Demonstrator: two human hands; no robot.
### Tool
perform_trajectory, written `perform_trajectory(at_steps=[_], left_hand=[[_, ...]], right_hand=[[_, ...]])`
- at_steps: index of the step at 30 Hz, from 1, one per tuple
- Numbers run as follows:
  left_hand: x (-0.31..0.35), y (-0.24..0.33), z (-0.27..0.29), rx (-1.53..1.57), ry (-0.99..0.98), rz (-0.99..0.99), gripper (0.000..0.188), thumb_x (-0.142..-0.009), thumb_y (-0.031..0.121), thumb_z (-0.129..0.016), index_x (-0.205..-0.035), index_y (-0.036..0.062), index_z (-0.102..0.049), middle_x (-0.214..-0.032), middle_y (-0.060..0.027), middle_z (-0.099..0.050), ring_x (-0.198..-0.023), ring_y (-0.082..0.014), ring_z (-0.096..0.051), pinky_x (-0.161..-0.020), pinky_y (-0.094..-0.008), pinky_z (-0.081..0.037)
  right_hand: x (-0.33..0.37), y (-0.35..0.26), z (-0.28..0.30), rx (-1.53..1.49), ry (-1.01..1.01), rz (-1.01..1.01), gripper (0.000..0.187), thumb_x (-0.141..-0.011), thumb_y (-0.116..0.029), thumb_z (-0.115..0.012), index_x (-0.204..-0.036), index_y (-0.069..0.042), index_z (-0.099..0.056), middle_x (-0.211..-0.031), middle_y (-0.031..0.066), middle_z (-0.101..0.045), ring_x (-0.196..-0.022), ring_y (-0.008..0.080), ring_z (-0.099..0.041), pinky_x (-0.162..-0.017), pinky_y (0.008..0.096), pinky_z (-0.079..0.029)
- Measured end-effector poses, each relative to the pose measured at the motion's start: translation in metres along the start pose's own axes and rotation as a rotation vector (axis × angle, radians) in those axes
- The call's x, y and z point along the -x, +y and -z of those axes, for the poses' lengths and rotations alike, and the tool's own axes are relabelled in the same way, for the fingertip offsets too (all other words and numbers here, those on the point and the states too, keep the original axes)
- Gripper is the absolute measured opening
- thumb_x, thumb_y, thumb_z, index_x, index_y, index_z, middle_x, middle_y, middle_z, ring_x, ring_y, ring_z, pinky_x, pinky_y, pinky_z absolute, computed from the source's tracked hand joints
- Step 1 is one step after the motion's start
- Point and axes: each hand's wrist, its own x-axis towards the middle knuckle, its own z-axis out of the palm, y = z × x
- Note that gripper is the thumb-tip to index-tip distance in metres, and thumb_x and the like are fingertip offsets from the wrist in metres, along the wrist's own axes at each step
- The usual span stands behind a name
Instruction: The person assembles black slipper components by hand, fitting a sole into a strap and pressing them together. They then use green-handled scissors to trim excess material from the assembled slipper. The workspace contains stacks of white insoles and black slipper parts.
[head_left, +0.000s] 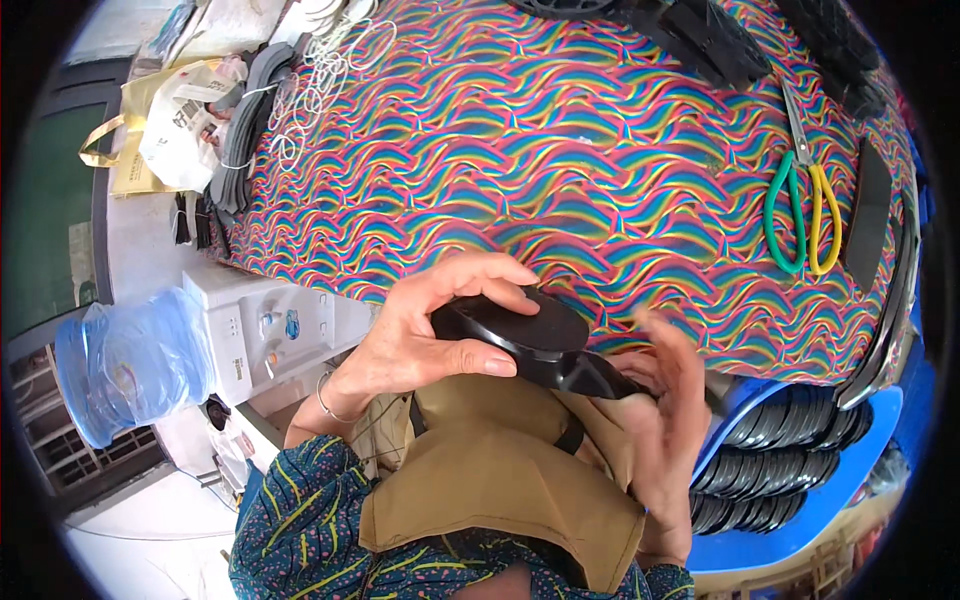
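My left hand (430, 330) is closed around the rounded end of a glossy black shoe sole (515, 325). The thumb lies along the near side, and the fingers curl over the flat dark top. The sole is held tilted above my lap, by the table's near edge. At its narrow right end is my right hand (665, 400), somewhat blurred. Some of its fingers are curled onto that end, while another finger points up and away. Part of the narrow end is hidden behind these fingers. A tan apron (500, 470) covers my lap just below.
Scissors (805, 190) with green and yellow handles lie on the wavy-patterned tablecloth (560, 180), beside a dark strip (868, 215). Right of me, a blue tray (865, 450) holds several rows of black soles. White cords (330, 75), grey strips (245, 130) and a water dispenser (250, 330) are at left.
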Motion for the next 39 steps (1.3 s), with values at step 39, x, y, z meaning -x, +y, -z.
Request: perform_trajectory(at_steps=[39], left_hand=[[-0.017,-0.036,0.016,0.279,-0.065,-0.12,0.09,-0.054,0.01,-0.096,-0.127,0.001,-0.044,-0.101,-0.0195,-0.073,-0.106,-0.0264,-0.064,-0.099,-0.0358,-0.044]], right_hand=[[-0.044,0.014,0.003,0.156,-0.175,-0.157,0.013,-0.077,-0.004,-0.08,-0.085,-0.001,-0.069,-0.077,0.0091,-0.067,-0.067,0.0197,-0.063,-0.06,0.0303,-0.048]])
